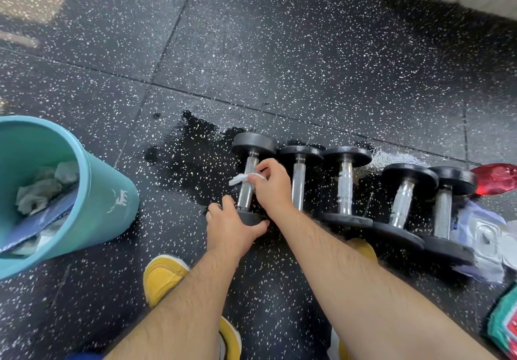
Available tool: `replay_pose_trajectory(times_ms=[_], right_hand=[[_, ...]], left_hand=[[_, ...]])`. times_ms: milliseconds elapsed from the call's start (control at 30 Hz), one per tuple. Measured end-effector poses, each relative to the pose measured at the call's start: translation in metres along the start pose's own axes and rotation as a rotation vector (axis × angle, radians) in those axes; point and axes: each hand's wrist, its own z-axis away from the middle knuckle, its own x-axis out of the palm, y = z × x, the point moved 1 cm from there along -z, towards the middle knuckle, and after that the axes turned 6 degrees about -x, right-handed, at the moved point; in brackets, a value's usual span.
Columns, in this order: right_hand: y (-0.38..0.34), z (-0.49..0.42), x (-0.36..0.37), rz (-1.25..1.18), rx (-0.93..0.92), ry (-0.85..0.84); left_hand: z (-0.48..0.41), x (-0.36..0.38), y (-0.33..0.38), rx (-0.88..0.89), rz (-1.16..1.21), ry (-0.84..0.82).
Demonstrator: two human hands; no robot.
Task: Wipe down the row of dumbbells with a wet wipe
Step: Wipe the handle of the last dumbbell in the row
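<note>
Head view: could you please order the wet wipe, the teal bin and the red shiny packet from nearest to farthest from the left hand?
1. wet wipe, just beyond the left hand, on the leftmost dumbbell.
2. teal bin, on the left.
3. red shiny packet, far right.

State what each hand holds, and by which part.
The left hand grips the leftmost dumbbell by its near head; the right hand pinches the wet wipe against that dumbbell's handle.

Dumbbell handles point(345, 189) knurled shiny metal; floor point(279, 52) speckled rubber, wet gloss.
</note>
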Motion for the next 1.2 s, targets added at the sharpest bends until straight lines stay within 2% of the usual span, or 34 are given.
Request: replay_pose_trajectory(times_ms=[100,200,300,633,900,1033,1200], right_hand=[[-0.002,0.004,0.000,0.040,0.005,0.004],[0.000,0.010,-0.003,0.155,-0.097,-0.130],[0.003,0.013,-0.010,0.197,-0.120,-0.260],[0.000,0.008,0.002,0.471,-0.257,-0.432],[-0.002,0.011,-0.006,0.552,-0.310,-0.595],[-0.008,-0.007,-0.011,0.509,-0.208,-0.523],[-0.008,0.006,-0.010,0.400,-0.197,-0.516]], left_hand=[[0.000,-0.001,0.000,0.000,-0.009,-0.009],[0.001,-0.001,-0.001,0.007,-0.002,-0.008],[0.001,0.000,0.000,0.010,-0.017,-0.006],[-0.002,-0.001,-0.002,0.004,-0.003,-0.024],[-0.001,0.000,0.000,0.003,-0.010,-0.028],[-0.001,0.000,-0.001,-0.006,-0.017,-0.015],[-0.001,0.000,-0.002,0.005,-0.010,-0.015]])
